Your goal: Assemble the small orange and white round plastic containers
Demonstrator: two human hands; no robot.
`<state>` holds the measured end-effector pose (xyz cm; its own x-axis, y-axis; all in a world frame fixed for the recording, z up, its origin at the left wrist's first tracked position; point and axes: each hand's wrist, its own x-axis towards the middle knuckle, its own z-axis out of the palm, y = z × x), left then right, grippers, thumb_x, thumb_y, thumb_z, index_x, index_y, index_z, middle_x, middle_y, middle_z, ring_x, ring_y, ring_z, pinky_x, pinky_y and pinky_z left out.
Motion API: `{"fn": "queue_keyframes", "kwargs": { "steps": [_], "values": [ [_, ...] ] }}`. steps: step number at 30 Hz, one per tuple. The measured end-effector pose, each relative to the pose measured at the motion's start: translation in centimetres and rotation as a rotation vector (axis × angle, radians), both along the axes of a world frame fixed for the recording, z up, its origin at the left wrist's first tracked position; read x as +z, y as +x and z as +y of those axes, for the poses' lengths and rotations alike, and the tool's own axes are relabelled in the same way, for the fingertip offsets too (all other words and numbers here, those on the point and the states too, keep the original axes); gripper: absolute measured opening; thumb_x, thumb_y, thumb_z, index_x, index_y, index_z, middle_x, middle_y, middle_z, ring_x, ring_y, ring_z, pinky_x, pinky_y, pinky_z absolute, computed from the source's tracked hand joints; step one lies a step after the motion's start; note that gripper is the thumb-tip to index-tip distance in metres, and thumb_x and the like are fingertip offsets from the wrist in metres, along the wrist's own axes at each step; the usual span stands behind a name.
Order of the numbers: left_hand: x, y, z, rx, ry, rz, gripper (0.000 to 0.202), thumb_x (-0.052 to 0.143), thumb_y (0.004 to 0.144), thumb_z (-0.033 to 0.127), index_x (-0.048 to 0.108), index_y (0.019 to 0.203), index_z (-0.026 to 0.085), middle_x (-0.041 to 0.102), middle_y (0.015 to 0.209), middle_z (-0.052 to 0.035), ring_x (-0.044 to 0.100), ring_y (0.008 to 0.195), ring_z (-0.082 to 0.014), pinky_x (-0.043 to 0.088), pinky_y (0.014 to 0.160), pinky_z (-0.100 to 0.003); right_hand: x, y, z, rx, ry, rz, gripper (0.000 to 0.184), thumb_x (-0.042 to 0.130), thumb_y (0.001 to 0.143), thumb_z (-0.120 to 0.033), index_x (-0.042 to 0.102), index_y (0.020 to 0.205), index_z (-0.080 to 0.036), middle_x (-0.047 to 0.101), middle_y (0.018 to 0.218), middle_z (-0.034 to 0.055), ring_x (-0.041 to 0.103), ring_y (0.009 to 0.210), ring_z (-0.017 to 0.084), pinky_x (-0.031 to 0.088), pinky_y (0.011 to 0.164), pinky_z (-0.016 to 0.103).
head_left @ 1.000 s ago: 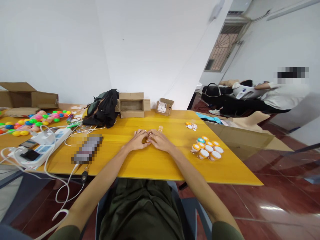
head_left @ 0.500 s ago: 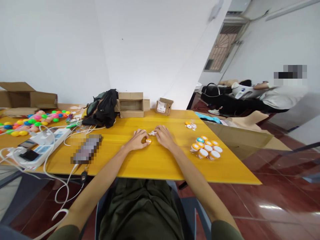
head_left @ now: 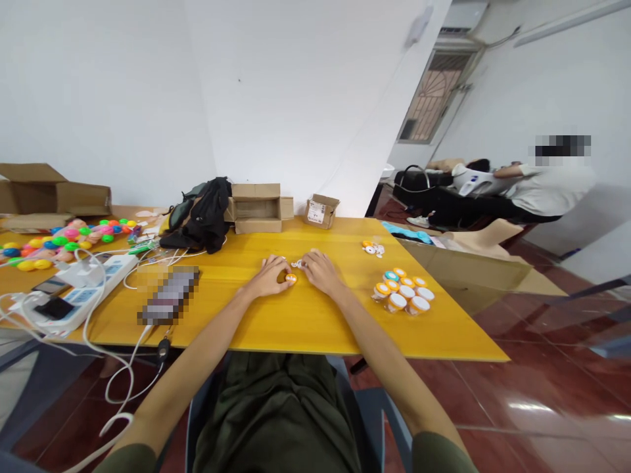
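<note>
My left hand [head_left: 269, 277] rests on the yellow table with thumb and fingers curled round a small orange disc with a white marking [head_left: 291, 279]. Just to its right, my right hand [head_left: 320, 272] has its fingertips closed on a small white piece [head_left: 299, 264], whose exact kind is too small to make out. Other little white bits lie between the two hands, partly hidden by the fingers. Right of my hands stands a group of several small round tubs [head_left: 407, 291] with white lids, orange-rimmed for the most part and one teal.
Behind that group lie loose orange and white pieces [head_left: 373, 248]. Two cardboard boxes [head_left: 257, 226] [head_left: 321, 211] and a black bag [head_left: 200, 217] line the wall. To the left are a phone [head_left: 170, 295], a power strip [head_left: 98, 292], cables and colourful balls [head_left: 73, 233]. A person sits at far right.
My right fingertips have drawn in slightly over the white piece. The left hand keeps its hold on the orange disc. The whole view has shifted a little.
</note>
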<state>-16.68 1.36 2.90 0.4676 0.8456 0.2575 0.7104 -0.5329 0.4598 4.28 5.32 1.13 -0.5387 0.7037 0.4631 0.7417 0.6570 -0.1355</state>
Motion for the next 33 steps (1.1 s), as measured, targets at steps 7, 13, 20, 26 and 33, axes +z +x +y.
{"fn": "queue_keyframes", "kwargs": {
  "steps": [7,13,20,26,33],
  "values": [
    [0.0,-0.1,-0.1,-0.003,-0.010,-0.009,0.019,0.066,0.081,0.036,0.062,0.097,0.026,0.061,0.114,-0.0040,0.048,0.115,-0.0283,0.038,0.102,-0.047,-0.2,0.0,0.5,0.051,-0.178,0.299,0.009,0.061,0.090,-0.025,0.065,0.082,-0.022,0.069,0.091,0.0070,0.062,0.092,0.022,0.048,0.083,0.035],
    [-0.4,-0.2,0.2,-0.008,0.001,-0.018,0.018,0.066,0.081,0.033,0.062,0.097,0.026,0.063,0.114,-0.0034,0.048,0.116,-0.0279,0.038,0.103,-0.047,0.2,-0.1,1.2,0.142,-0.604,0.842,0.035,0.071,0.076,-0.055,0.060,0.070,-0.022,0.064,0.071,-0.0002,0.059,0.070,0.017,0.048,0.069,0.030],
    [-0.3,-0.1,0.1,0.000,-0.005,-0.013,0.013,0.064,0.084,0.035,0.063,0.093,0.026,0.062,0.113,-0.0040,0.047,0.118,-0.0279,0.038,0.103,-0.047,1.0,0.2,0.5,0.193,-0.917,1.039,0.049,0.085,0.054,-0.063,0.063,0.067,-0.021,0.064,0.076,0.0008,0.061,0.072,0.016,0.050,0.066,0.028],
    [0.0,0.2,-0.2,0.009,-0.032,0.002,0.014,0.064,0.084,0.035,0.062,0.094,0.026,0.062,0.115,-0.0049,0.047,0.119,-0.0286,0.038,0.103,-0.048,1.1,-0.2,0.1,0.265,-0.859,0.876,0.043,0.083,0.060,-0.059,0.067,0.072,-0.020,0.068,0.077,0.0011,0.063,0.075,0.016,0.053,0.076,0.031],
    [0.0,0.2,0.0,0.020,-0.048,-0.014,0.019,0.066,0.082,0.037,0.064,0.098,0.026,0.062,0.118,-0.0058,0.047,0.119,-0.0307,0.039,0.102,-0.050,1.5,-0.6,-0.7,0.368,-0.698,0.588,0.025,0.075,0.077,-0.046,0.072,0.080,-0.022,0.075,0.101,0.0064,0.069,0.096,0.022,0.054,0.085,0.036]
  ]
}}
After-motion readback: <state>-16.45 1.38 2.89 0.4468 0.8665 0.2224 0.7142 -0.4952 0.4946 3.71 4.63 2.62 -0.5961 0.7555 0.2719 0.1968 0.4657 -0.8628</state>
